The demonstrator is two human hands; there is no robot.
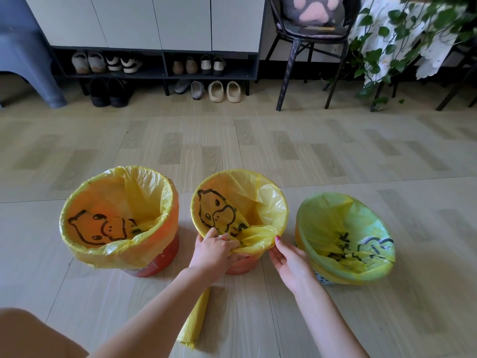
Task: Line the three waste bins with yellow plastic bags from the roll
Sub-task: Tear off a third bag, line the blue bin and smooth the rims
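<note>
My left hand (214, 248) has its fingers curled shut on a bunch of gathered film at the near rim of the middle bin (238, 215). My right hand (287, 257) is flat and open, holding nothing, fingertips just touching the same fold from the right. The slack in the yellow bag (260, 239) lies between the two hands, running left to right along the rim, so I judge the left hand does the tucking. The left bin (118, 218) and right bin (346, 236) look lined. The roll (196, 321) lies near me, between my forearms.
</note>
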